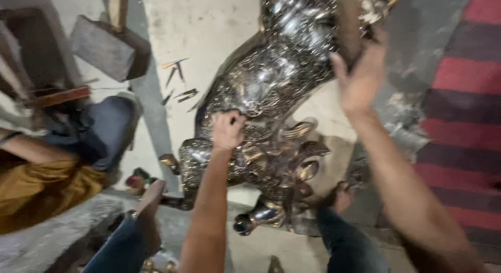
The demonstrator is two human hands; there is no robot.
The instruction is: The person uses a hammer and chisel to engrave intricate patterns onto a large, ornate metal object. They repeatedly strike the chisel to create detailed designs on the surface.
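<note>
Our left hand (227, 129) has its fingers (234, 118) clenched on the middle of the metal sculpture (271, 90), while our right hand (360, 80) grasps its upper edge with fingers spread. We see a large, dark, glossy piece, densely embossed with fine texture, with gold-toned scrolls and rounded knobs at its lower end. It lies slanted across the pale floor (209, 22). Small chisels (177, 80) lie near it, a wooden mallet (109, 46) further left
</note>
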